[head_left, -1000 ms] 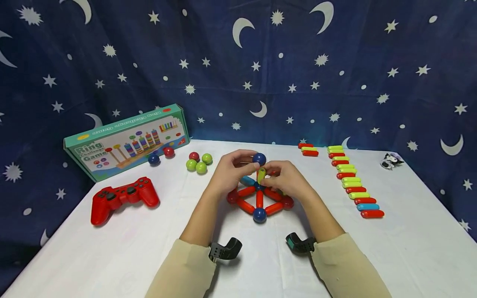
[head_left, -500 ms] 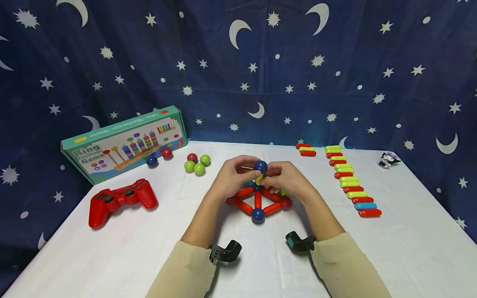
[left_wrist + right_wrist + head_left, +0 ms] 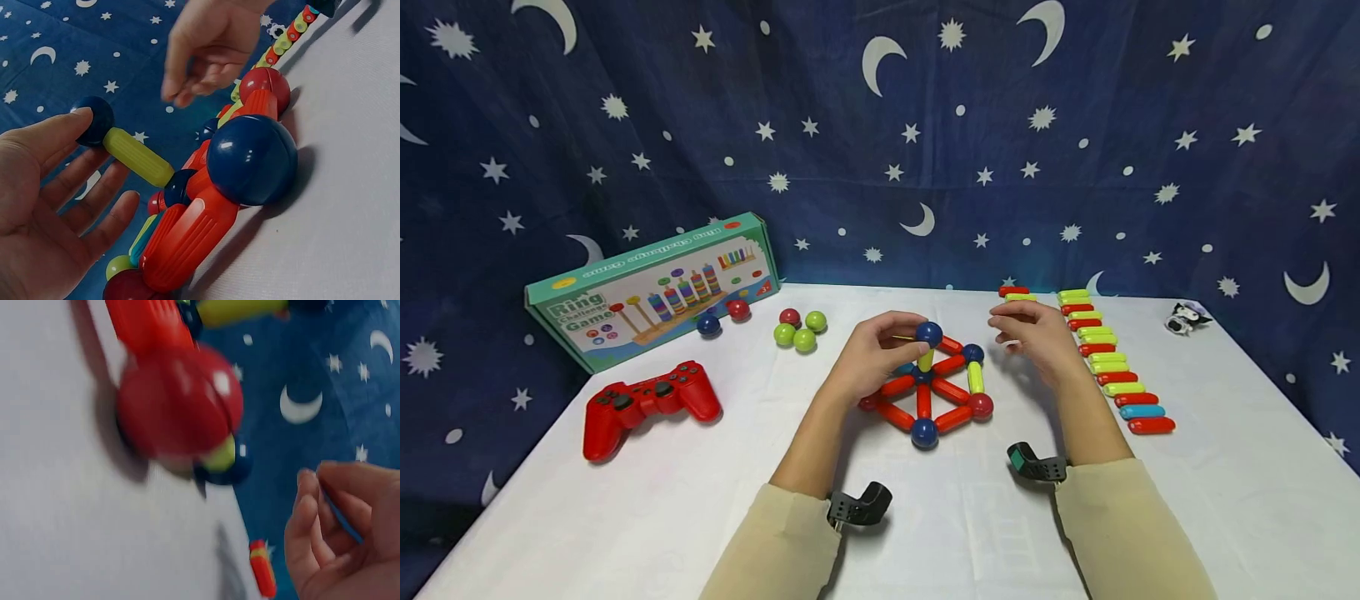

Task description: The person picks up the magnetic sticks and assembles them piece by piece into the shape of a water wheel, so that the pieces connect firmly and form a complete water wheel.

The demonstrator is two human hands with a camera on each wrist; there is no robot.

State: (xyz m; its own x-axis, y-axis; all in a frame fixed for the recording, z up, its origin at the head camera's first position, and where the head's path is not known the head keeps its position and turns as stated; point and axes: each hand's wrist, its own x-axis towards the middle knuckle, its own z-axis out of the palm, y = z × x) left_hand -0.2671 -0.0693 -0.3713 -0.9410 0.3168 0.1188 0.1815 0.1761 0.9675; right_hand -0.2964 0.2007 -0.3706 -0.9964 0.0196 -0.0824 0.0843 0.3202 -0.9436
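In the head view, my left hand (image 3: 878, 354) pinches a dark blue ball (image 3: 928, 334) between thumb and fingers. Under that ball, a yellow-green magnetic rod (image 3: 137, 156) stands on the middle blue ball (image 3: 179, 187) of a flat wheel-shaped frame. Red rods (image 3: 923, 400) run out from this hub to blue and red balls, such as the red ball (image 3: 981, 406) at the frame's right; a yellow-green rod (image 3: 975, 377) forms part of the rim. My right hand (image 3: 1033, 337) hovers to the right of the frame, fingers loosely bent, holding nothing. The left hand hides the frame's far left part.
A column of red, yellow-green and blue rods (image 3: 1105, 367) lies at the right, by a small black-and-white figure (image 3: 1186, 318). Loose green balls (image 3: 805, 340) and others lie back left, near a game box (image 3: 655, 292) and a red game controller (image 3: 651, 407).
My right hand has let go of the yellow-green rod and moved right, away from the frame. The rod, tilted earlier, now stands under the blue ball, which my left hand still holds.
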